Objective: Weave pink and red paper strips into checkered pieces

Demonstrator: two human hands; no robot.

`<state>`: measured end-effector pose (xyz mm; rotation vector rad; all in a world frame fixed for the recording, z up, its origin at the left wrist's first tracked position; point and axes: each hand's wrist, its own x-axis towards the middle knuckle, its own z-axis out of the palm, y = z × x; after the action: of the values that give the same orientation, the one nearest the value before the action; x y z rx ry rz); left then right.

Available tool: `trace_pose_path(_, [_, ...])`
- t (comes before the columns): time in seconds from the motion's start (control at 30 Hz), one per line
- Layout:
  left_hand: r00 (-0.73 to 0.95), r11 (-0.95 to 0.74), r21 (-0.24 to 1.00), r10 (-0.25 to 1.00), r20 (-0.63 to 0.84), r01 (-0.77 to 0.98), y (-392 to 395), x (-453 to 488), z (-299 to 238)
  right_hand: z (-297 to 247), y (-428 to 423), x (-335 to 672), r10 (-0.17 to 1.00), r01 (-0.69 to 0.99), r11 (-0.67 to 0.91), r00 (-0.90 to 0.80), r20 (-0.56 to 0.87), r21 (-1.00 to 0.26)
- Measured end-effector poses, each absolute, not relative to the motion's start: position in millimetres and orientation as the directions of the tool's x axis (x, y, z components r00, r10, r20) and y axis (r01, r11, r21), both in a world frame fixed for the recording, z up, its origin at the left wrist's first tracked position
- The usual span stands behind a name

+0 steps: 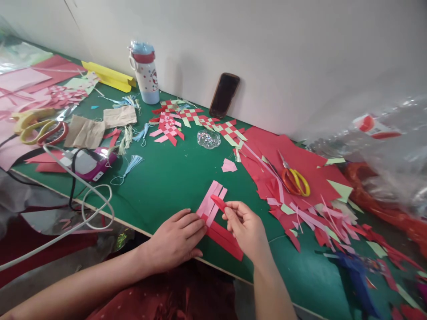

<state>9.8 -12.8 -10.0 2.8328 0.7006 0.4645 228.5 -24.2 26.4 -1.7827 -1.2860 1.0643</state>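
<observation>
On the green table (167, 178), near its front edge, lies a small weave of pink paper strips (211, 202) crossed by red paper strips (224, 238). My left hand (178, 240) rests flat on it, fingers stretched out and pressing the pink strips down at their lower end. My right hand (245, 226) pinches the end of one red strip (218, 203) between thumb and fingers and lifts it over the pink strips.
Finished red, pink and green woven pieces (187, 118) lie at the back, near a bottle (145, 73), a phone (224, 94) against the wall and a dish of beads (208, 138). Orange-yellow scissors (295, 178) sit on red paper (300, 164) with scraps. A cable (80, 195) loops at left.
</observation>
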Motion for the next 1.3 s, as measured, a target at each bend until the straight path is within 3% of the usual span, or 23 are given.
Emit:
trace_pose_path(0.93, [0.837,-0.847,0.243,0.518,0.178,0.473,-13.1,5.7,-1.4,14.1,-17.7,216.4,0.953,0.428,-0.301,0.157,-0.258,-0.852])
trace_pose_path(1.3, [0.854,-0.854,0.292,0.491,0.173,0.431,-8.2,5.6,-0.6,31.0,6.8,240.5,0.972,0.651,-0.228,0.199,-0.127,-0.724])
